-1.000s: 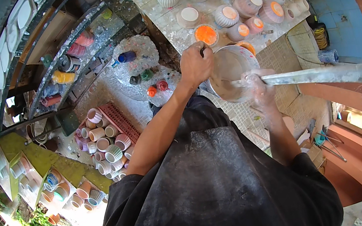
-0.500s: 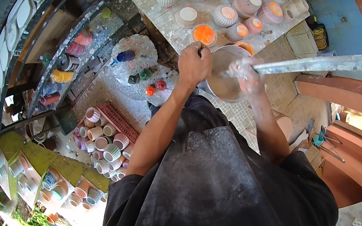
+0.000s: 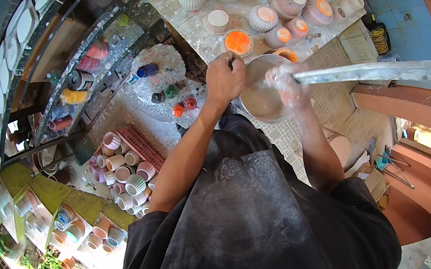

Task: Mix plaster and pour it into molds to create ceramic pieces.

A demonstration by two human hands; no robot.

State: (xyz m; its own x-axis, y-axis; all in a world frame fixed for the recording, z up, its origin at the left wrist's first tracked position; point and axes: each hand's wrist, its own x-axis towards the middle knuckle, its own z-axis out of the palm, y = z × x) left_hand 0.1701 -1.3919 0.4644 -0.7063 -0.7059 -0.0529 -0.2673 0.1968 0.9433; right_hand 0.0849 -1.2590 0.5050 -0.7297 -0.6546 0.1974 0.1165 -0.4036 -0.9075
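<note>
just off the near edge of a pale, spattered worktable [image 3: 182, 25], a round bucket [image 3: 267, 59] holds a greyish-brown mix [image 3: 260, 95]. the right hand [image 3: 288, 84], dusted white, is wrapped around a long flat bar [image 3: 383, 71] that runs far out to the right; its other end seems to dip into the bucket, though the blurred hand hides it. the left hand [image 3: 226, 78] is curled at the bucket's left rim; whether it pinches that rim cannot be told. for even stirring, it would help to steady the bucket from the left, sweep low along the wall, and keep the bar clear of the pots [image 3: 289, 4] beyond.
</note>
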